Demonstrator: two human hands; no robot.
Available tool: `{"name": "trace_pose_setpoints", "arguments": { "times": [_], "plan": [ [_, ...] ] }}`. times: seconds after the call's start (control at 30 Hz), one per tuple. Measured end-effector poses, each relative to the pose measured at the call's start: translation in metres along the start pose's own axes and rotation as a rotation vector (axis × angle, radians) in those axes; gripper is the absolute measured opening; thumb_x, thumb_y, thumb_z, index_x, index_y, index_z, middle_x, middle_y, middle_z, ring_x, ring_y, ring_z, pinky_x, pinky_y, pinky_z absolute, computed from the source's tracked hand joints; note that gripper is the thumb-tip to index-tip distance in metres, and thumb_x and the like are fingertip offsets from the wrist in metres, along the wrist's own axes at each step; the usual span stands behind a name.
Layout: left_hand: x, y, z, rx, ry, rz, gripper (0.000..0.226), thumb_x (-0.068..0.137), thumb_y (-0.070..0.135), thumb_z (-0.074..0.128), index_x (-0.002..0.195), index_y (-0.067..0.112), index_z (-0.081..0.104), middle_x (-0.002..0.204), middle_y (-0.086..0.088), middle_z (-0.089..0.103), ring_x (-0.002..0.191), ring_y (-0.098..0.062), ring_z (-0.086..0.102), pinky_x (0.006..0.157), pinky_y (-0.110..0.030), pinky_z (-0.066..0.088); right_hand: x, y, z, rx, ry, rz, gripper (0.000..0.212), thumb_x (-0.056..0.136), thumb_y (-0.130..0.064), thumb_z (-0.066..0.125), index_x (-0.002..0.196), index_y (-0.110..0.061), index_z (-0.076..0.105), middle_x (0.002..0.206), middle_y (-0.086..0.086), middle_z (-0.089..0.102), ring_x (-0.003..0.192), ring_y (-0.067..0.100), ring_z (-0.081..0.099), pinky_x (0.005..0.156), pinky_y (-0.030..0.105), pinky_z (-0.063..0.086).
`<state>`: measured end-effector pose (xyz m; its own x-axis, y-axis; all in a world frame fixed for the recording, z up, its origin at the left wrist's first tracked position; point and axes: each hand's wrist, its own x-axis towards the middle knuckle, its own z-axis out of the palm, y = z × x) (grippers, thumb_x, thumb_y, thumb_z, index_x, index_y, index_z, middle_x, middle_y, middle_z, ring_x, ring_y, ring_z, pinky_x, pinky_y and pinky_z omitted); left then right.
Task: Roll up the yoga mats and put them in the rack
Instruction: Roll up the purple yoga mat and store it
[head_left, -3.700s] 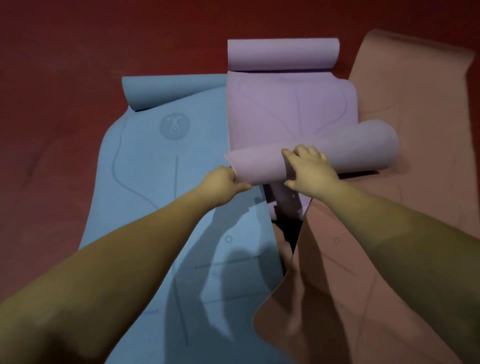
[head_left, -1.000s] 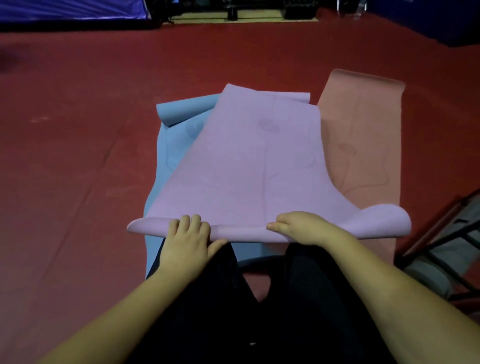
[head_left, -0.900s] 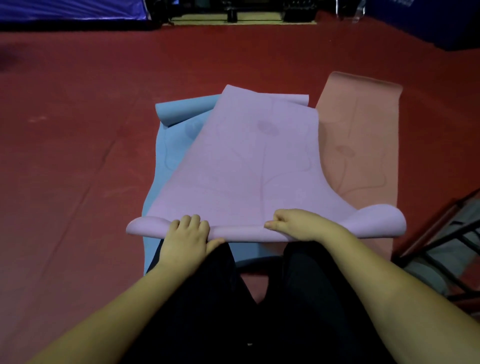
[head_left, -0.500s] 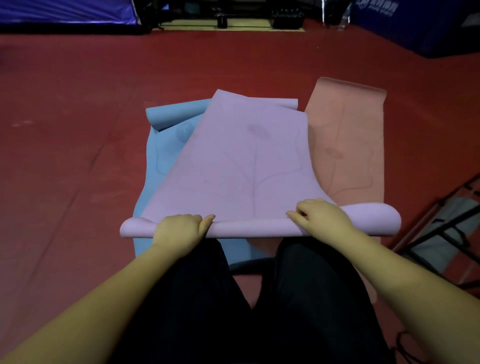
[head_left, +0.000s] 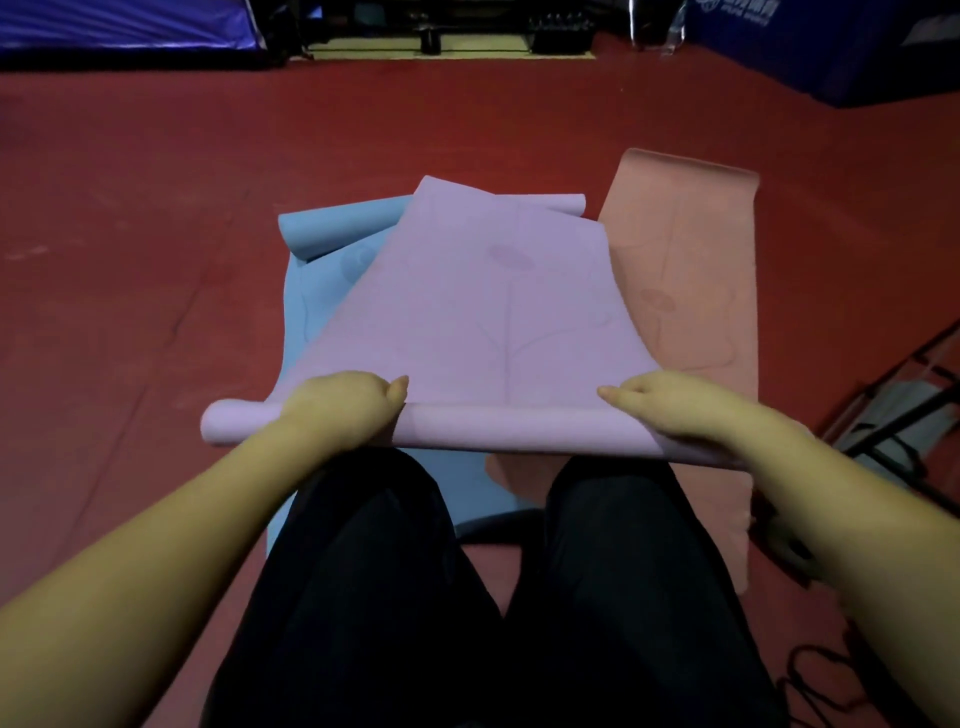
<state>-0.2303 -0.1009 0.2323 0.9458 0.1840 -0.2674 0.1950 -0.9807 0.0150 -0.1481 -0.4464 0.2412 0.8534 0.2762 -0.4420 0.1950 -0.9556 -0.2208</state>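
Nearest the person, above the dark-trousered legs (head_left: 467, 597), both hands sit on the rolled near end of the purple mat (head_left: 493, 322). The left hand (head_left: 343, 408) curls its fingers (head_left: 397, 389) over the top of the roll toward its left end, gripping it; the right hand (head_left: 685, 410) does the same near the right end, fingers (head_left: 613, 393) bent over the roll and closed on it. The roll is only a few turns thick, and most of the sheet slopes away from it down to the floor (head_left: 130, 312).

Beyond the hands, the purple mat lies across two others: a blue mat (head_left: 317, 291) under its left side and a salmon mat (head_left: 691, 270) just beside and partly under its right. Both are flat apart from the blue one's curled far end. At the floor's right edge stands the dark metal rack (head_left: 904, 410), apparently already holding something pale.

The likely trouble is a crooked roll. The sheet runs off at a slant to the roll, so if one hand turns faster the layers would telescope into a cone. The purple mat's far end is itself curled, and may resist being wound in. A loose grip would let the turns spring open.
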Motion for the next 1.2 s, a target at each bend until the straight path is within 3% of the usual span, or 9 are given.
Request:
{"name": "trace_pose_setpoints", "arguments": {
  "times": [0.1,0.27,0.37,0.47,0.53,0.67,0.83,1.1,1.2],
  "plan": [
    [0.001,0.001,0.012,0.026,-0.204,0.002,0.057,0.106,0.042,0.018,0.126,0.008,0.060,0.138,-0.015,0.056,0.125,-0.031,0.051,0.108,-0.040,0.036,0.003,-0.002,0.009,-0.067,-0.205,0.067,0.069,0.096,-0.068,0.031,0.141,-0.020,0.053,0.152,0.002,0.043,0.137,0.024,0.041,0.113,0.037,0.029],
    [-0.005,0.001,0.051,0.151,-0.240,-0.039,0.050,0.104,0.038,0.021,0.132,0.015,0.055,0.138,-0.010,0.056,0.122,-0.029,0.054,0.105,-0.042,0.040,0.002,-0.003,0.037,-0.069,-0.278,0.026,0.063,0.100,-0.061,0.029,0.137,-0.017,0.056,0.149,0.005,0.046,0.133,0.024,0.044,0.103,0.032,0.031],
    [-0.019,0.014,0.054,0.159,-0.193,-0.138,0.047,0.107,0.032,0.021,0.136,0.019,0.055,0.137,-0.007,0.058,0.123,-0.027,0.055,0.102,-0.038,0.041,-0.001,-0.004,0.044,-0.040,-0.246,0.024,0.056,0.101,-0.056,0.032,0.125,-0.015,0.063,0.139,0.008,0.055,0.124,0.025,0.049,0.092,0.028,0.032],
    [-0.032,0.013,0.062,0.282,-0.062,-0.069,0.037,0.105,0.026,0.032,0.136,0.023,0.053,0.127,-0.007,0.059,0.116,-0.029,0.057,0.088,-0.035,0.046,0.000,-0.004,0.051,-0.044,-0.213,0.040,0.054,0.100,-0.056,0.036,0.120,-0.016,0.066,0.133,0.008,0.058,0.120,0.027,0.052,0.095,0.031,0.036],
    [-0.035,0.007,0.066,0.311,-0.018,-0.070,0.032,0.103,0.026,0.037,0.128,0.021,0.057,0.117,-0.004,0.061,0.108,-0.029,0.057,0.078,-0.033,0.037,0.001,-0.002,0.056,-0.043,-0.180,0.054,0.051,0.099,-0.055,0.039,0.117,-0.016,0.067,0.129,0.008,0.059,0.117,0.027,0.052,0.096,0.032,0.038],
    [-0.022,0.006,0.076,0.126,-0.070,-0.129,0.040,0.102,0.030,0.029,0.124,0.023,0.062,0.120,-0.002,0.066,0.109,-0.026,0.060,0.085,-0.035,0.036,0.000,-0.001,0.065,-0.028,-0.091,0.020,0.040,0.098,-0.051,0.045,0.098,-0.017,0.067,0.107,0.005,0.055,0.106,0.025,0.053,0.086,0.031,0.039],
    [-0.003,0.000,0.070,0.003,-0.178,-0.168,0.048,0.101,0.037,0.026,0.121,0.018,0.066,0.122,-0.008,0.064,0.110,-0.027,0.058,0.084,-0.035,0.038,0.003,0.005,0.065,0.035,0.059,0.052,0.043,0.092,-0.052,0.055,0.065,-0.020,0.049,0.073,-0.005,0.053,0.084,0.024,0.053,0.070,0.032,0.037],
    [0.009,-0.004,0.061,-0.063,-0.167,-0.153,0.038,0.095,0.047,0.040,0.094,0.019,0.066,0.096,-0.004,0.061,0.089,-0.025,0.055,0.076,-0.033,0.040,0.000,-0.007,0.066,-0.129,0.232,0.005,0.058,0.094,-0.065,0.043,0.057,-0.020,0.048,0.066,-0.001,0.050,0.076,0.024,0.053,0.063,0.034,0.035],
    [0.015,-0.005,0.059,-0.048,-0.233,-0.135,0.035,0.094,0.049,0.044,0.091,0.018,0.061,0.103,-0.006,0.063,0.090,-0.026,0.054,0.078,-0.034,0.041,-0.014,-0.009,0.071,-0.222,0.331,-0.030,0.060,0.096,-0.063,0.036,0.069,-0.018,0.064,0.081,0.001,0.060,0.087,0.024,0.061,0.069,0.034,0.043]
  ]
}}
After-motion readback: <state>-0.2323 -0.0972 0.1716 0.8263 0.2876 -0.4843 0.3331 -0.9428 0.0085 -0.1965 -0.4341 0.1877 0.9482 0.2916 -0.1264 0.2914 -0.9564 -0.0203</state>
